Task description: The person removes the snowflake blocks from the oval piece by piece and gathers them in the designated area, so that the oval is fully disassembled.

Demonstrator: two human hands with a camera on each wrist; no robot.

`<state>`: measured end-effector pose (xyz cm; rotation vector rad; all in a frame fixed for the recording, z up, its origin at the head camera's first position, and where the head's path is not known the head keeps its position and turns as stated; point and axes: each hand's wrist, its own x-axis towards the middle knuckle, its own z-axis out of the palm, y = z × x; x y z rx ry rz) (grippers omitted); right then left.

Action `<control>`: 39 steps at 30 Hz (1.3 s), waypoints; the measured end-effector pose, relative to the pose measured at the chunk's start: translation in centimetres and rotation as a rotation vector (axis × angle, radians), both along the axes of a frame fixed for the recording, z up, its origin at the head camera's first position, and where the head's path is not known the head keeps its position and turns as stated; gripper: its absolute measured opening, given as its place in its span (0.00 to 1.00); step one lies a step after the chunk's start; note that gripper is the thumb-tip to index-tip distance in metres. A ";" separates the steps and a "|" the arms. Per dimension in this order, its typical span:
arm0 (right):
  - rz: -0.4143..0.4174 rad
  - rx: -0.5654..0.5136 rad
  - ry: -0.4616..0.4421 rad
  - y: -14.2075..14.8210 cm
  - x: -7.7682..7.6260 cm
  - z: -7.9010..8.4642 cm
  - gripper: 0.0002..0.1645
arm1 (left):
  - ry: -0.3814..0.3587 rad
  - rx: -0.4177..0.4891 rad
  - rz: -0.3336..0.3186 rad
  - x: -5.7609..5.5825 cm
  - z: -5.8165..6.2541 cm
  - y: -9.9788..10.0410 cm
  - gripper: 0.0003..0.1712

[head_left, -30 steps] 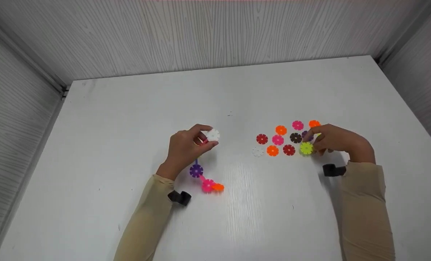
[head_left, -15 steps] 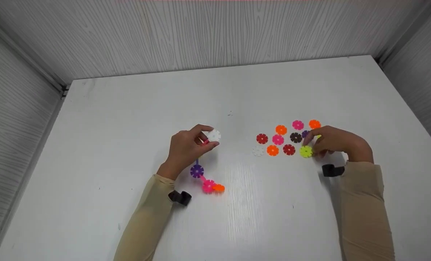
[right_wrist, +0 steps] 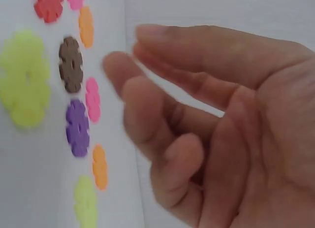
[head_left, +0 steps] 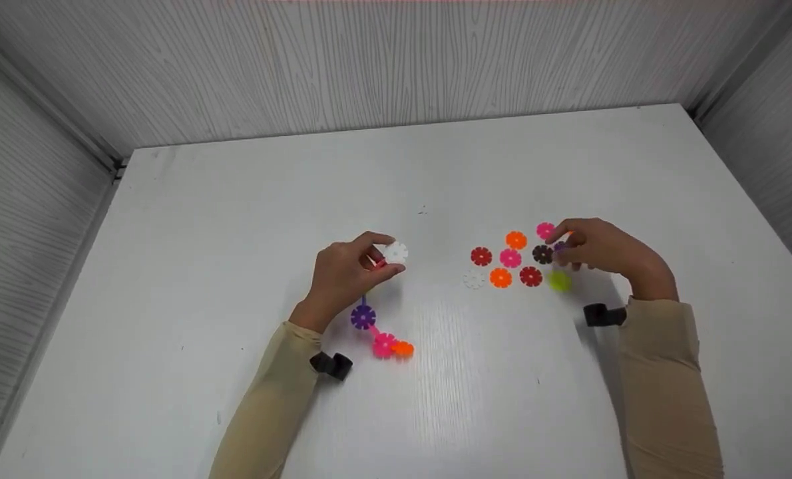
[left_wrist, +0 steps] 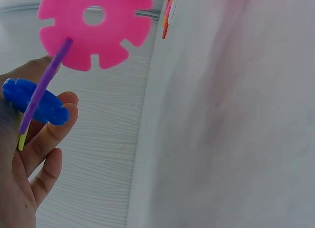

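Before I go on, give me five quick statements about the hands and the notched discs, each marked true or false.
1. The left hand holds a chain of joined discs. True.
2. The right hand grips the brown disc. False: no disc shows between its fingers, and the brown disc lies on the table.
3. A white disc shows at the left hand's fingertips. True.
4. The chain's orange end disc is attached to a blue one. False: it meets a pink disc.
5. Two red discs lie among the loose ones on the table. True.
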<state>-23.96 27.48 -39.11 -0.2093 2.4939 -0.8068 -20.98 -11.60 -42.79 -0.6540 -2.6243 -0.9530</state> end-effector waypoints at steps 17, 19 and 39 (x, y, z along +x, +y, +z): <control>0.023 -0.125 0.191 -6.6 0.7 -0.3 0.20 | -0.046 -0.021 -0.013 0.1 -0.2 0.3 0.23; 0.030 -0.118 0.191 -7.0 0.7 -0.5 0.20 | -0.050 -0.024 -0.020 0.1 -0.2 0.4 0.23; 0.139 -0.139 0.213 -9.4 1.5 -1.4 0.16 | -0.323 -0.134 -0.031 -0.2 -0.4 0.4 0.22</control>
